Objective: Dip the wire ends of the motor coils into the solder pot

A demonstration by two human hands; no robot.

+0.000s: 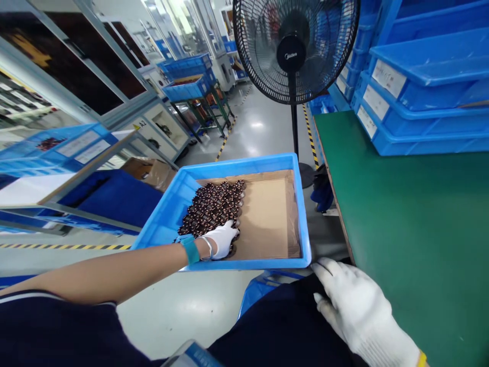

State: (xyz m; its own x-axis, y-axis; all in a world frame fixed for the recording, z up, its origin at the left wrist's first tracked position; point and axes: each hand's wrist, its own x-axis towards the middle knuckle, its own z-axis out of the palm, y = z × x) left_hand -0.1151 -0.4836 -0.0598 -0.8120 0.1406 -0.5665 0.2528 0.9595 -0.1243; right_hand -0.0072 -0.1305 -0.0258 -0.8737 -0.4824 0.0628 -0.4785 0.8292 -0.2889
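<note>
My left hand (222, 239), in a white glove, reaches into a blue plastic bin (248, 264). Its fingers curl down over a copper-wound stator at the near edge of a packed layer of dark, copper-wound stators (214, 204). The palm and glove cover most of the gripped piece. Brown cardboard (263, 214) lines the bin, and the stators lie on its left part. My right hand (349, 298), also gloved in white, is beside the bin's near right corner, above my dark clothing. Its fingers are stretched out with the thumb apart, and it holds nothing visible.
A green-topped table (405, 219) runs along the right, bearing stacked blue bins (424, 102). Beyond my bin stands a black pedestal fan (292, 56). On the left are a workbench (69, 186) with bins and a cardboard box (148, 173); a loaded cart (187, 92) stands farther back.
</note>
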